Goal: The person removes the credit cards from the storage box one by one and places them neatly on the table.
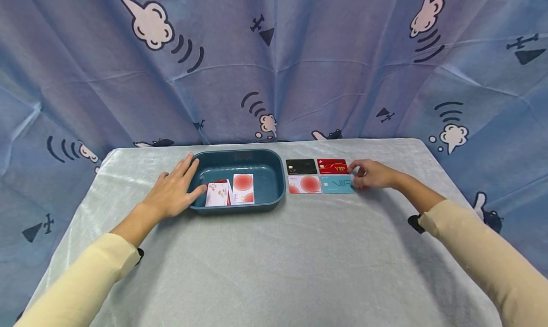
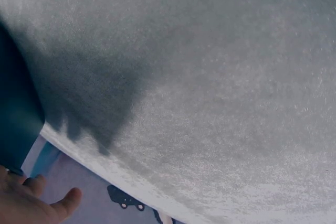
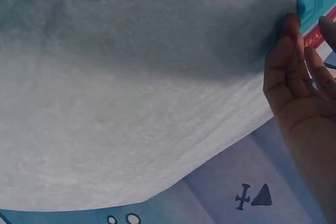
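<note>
My left hand [image 1: 173, 189] rests at the left rim of a dark teal tray [image 1: 267, 206], fingers spread and fairly straight, with the thumb reaching over the edge near the cards. Inside lie a white card with a red floral print [image 1: 217, 194], a white card with red circles [image 1: 243, 188], and partly hidden red and white cards. My right hand [image 1: 373, 173] touches the right edge of a light-blue card [image 1: 337, 184], fingers loosely bent, thumb apart from them. Above that card is a red VIP card [image 1: 331, 166]; to the left are a black VIP card [image 1: 301, 166] and another red-circle card [image 1: 304, 184].
A pale grey cloth covers the table [image 1: 274, 260]. The four-sided block of cards lies flat just right of the tray. Behind the table hangs a blue-purple patterned curtain [image 1: 334, 79]. In the left wrist view the tray's side [image 2: 16, 103] shows at the left edge.
</note>
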{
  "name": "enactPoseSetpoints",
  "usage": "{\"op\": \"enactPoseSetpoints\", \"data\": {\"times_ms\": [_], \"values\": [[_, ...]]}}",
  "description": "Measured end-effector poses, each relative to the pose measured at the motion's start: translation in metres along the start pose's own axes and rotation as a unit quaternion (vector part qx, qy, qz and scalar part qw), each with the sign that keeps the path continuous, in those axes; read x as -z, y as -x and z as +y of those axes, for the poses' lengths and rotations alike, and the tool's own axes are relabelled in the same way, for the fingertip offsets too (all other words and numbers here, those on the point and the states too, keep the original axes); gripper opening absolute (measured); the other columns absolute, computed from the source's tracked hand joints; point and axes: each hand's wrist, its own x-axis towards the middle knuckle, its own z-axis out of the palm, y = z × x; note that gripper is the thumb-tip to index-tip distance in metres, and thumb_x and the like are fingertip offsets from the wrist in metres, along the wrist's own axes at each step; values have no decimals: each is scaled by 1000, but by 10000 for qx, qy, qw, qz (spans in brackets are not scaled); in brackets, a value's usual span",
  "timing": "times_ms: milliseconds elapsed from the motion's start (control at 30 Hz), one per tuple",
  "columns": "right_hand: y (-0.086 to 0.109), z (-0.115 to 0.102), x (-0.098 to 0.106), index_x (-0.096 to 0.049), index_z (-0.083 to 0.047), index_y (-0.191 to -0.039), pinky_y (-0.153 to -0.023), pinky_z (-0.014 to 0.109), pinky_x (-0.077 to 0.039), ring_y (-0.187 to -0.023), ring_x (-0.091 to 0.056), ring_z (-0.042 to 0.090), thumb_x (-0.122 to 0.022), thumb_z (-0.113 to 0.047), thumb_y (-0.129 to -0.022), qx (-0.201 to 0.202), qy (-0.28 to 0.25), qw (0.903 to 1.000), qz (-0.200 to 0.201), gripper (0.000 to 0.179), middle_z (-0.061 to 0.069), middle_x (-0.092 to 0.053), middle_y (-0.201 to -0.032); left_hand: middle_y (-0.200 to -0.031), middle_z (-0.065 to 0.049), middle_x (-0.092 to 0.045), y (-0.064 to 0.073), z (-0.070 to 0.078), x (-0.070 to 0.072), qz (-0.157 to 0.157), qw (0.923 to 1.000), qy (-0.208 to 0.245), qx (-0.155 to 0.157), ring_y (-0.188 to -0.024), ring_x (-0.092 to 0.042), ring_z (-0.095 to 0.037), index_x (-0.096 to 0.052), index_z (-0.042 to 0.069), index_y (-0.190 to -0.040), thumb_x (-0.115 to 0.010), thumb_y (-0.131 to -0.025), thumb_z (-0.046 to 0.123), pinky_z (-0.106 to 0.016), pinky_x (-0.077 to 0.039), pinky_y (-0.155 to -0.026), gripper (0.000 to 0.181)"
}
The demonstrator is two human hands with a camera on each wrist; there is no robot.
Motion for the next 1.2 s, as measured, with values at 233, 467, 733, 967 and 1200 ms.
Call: {"op": "enactPoseSetpoints", "data": {"times_ms": [233,467,733,967,1200], "values": [[-7,-21,10,-52,9,-126,-74,36,-53,-78,-61,21,-61,-7,-94,81,425,9991,2,37,16,-64,-98,-166,-16,-1,0,0,-1,12,10000,-6,-35,-151,-12,-39,-12,3,-159,-42,-102,53,-72,-19,-107,82],[-24,-54,11,-55,6,-127,-82,40,-54,-93,-59,27,-63,-8,-95,229,518,9982,209,36,20,-62,-109,-166,-17,-2,1,-1,-1,27,10000,-10,-38,-150,-13,-40,-12,2,-159,-42,-102,52,-72,-20,-107,81],[-45,-90,-4,-59,7,-119,-85,43,-53,-88,-64,27,-62,-2,-92,970,408,9928,566,28,17,-67,-98,-166,-17,-2,1,-2,-1,48,10000,-48,-37,-150,-13,-39,-13,3,-159,-43,-102,52,-71,-20,-107,81],[-57,-120,-14,-60,4,-120,-76,35,-56,-85,-68,31,-61,-4,-95,1117,70,9918,616,27,16,-66,-95,-166,-17,-4,1,2,-1,96,9999,-16,-90,-150,-14,-39,-14,2,-159,-43,-102,52,-71,-22,-107,81],[-70,-139,-24,-61,6,-118,-75,35,-54,-85,-66,35,-61,-4,-94,1321,210,9886,692,26,13,-67,-90,-166,-18,-3,3,3,2,68,9999,-56,-78,-150,-13,-39,-13,2,-159,-42,-103,51,-71,-21,-107,80]]}}
